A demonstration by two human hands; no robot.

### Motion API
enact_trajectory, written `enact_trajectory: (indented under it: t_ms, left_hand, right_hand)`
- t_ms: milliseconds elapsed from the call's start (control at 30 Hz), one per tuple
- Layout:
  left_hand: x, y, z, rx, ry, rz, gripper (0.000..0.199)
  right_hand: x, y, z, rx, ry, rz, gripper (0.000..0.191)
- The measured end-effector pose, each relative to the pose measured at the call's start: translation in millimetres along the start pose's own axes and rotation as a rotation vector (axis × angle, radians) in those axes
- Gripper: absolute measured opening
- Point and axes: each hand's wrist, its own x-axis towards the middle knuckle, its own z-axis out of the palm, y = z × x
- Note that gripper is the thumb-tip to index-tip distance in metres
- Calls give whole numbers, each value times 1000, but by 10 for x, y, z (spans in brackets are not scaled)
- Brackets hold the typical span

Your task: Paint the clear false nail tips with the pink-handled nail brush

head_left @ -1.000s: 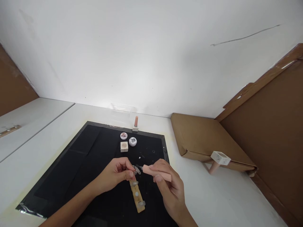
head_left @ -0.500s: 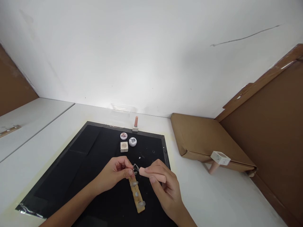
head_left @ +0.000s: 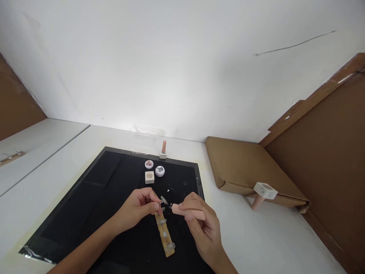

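Observation:
Between its fingertips my left hand (head_left: 142, 207) pinches the stem of a small piece with a pale oval nail tip (head_left: 164, 200). My right hand (head_left: 201, 224) grips the pink handle of a brush (head_left: 188, 212), whose dark tip points left and sits just right of the nail tip. Beneath them a wooden strip (head_left: 165, 238) carrying several clear nail tips lies on the black mat. Beyond the hands stand an open square white bottle (head_left: 149, 177) and two small round jars, one patterned (head_left: 149, 164), one grey-topped (head_left: 160, 171).
A pink-capped bottle (head_left: 163, 150) stands at the mat's far edge (head_left: 182, 161). On the right, another pink-and-white bottle (head_left: 264, 192) is by a flat cardboard box (head_left: 248, 163). Another strip (head_left: 11, 157) lies far left. A white wall rises behind.
My right hand has drawn the brush slightly to the right, away from the nail tip. The nail tip in my left hand has turned a little and shows more plainly.

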Motion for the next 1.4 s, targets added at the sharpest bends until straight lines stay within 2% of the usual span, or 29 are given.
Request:
enact_trajectory:
  t_ms: [267,433,633,800,1000,1167,1300,1400]
  left_hand:
    - [1,68,22,24,92,-27,32]
    - [-5,114,34,88,170,4,26]
    - [-21,149,35,79,227,26,22]
    - [-41,169,37,92,231,83,22]
    - [-56,182,73,142,303,132,26]
    - [-76,128,101,171,273,224,23]
    - [-185,48,152,281,261,326,15]
    - [-322,-53,195,335,273,293,12]
  right_hand:
    - [25,-7,51,8,115,71,20]
    - [9,23,50,35,210,102,21]
    - [15,36,49,95,259,185,23]
    - [16,91,68,166,298,296,25]
    - [31,163,75,286,348,464,31]
    - [22,257,54,369,370,608,27]
    - [-6,368,37,413,372,720,20]
    - [-13,422,34,449,377,780,24]
